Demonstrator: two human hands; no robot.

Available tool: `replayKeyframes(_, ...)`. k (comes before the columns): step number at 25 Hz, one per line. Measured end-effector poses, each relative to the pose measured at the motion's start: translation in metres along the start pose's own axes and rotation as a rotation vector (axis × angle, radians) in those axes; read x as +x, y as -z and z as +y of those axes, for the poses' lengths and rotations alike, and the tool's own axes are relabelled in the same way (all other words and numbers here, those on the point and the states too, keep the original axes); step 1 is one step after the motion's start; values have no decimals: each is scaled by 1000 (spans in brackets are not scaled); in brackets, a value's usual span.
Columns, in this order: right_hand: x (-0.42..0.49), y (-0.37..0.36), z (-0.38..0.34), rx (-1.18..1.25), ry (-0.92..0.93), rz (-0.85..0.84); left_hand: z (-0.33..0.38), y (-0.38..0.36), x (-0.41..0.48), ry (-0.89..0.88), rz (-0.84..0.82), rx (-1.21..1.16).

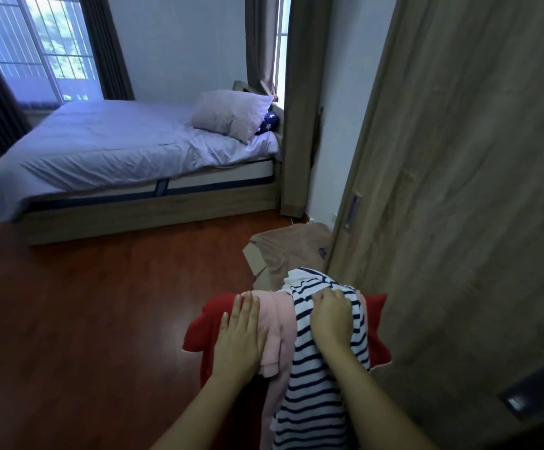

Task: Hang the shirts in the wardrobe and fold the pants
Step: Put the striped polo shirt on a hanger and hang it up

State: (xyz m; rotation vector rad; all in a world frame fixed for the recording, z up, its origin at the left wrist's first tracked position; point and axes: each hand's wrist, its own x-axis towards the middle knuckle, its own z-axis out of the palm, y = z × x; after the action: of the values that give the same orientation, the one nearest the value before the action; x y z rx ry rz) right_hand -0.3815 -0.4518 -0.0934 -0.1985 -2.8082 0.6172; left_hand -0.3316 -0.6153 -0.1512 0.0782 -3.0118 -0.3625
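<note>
A pile of clothes sits low in the head view, beside the wardrobe door (458,190). A red garment (205,323) lies at the bottom. A pink garment (277,323) is draped over it, and a navy-and-white striped shirt (316,394) hangs across the right side. My left hand (241,332) rests flat with straight fingers on the pink and red cloth. My right hand (332,316) has its fingers curled into the striped shirt near its top. What the pile rests on is hidden.
A brown cloth lies over a cardboard box (290,251) on the wooden floor (85,303) just beyond the pile. A bed (118,151) with a pillow (231,115) stands at the back left. A recessed handle (351,211) is set in the wardrobe door.
</note>
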Motion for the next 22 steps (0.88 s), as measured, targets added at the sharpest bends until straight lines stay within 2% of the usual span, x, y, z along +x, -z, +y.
replayKeyframes(1, 2, 7, 5, 32, -10, 57, 0, -1, -1, 2, 0, -1)
replayKeyframes(3, 2, 19, 9, 251, 1, 123, 3, 0, -1, 5, 6, 0)
replayKeyframes(5, 2, 19, 5, 328, 95, 8, 4, 1, 0, 2, 1, -24)
replayKeyframes(8, 1, -6, 4, -80, 155, -214, 3, 6, -2, 4, -25, -21)
replayKeyframes(11, -5, -24, 4, -387, 270, -233, 2, 9, -3, -12, -31, -14)
replayKeyframes(13, -7, -24, 3, -422, 332, -189, 2, 6, -4, -24, -35, -10)
replayKeyframes(15, -9, -14, 4, -293, 378, -160, 1, 7, -3, -33, -55, -2)
replayKeyframes(19, -18, 9, 10, 126, 144, -163, 0, 6, -5, -31, -43, 38)
replayKeyframes(22, -11, 23, 10, 133, 97, -196, 0, 4, -7, -40, -82, 33)
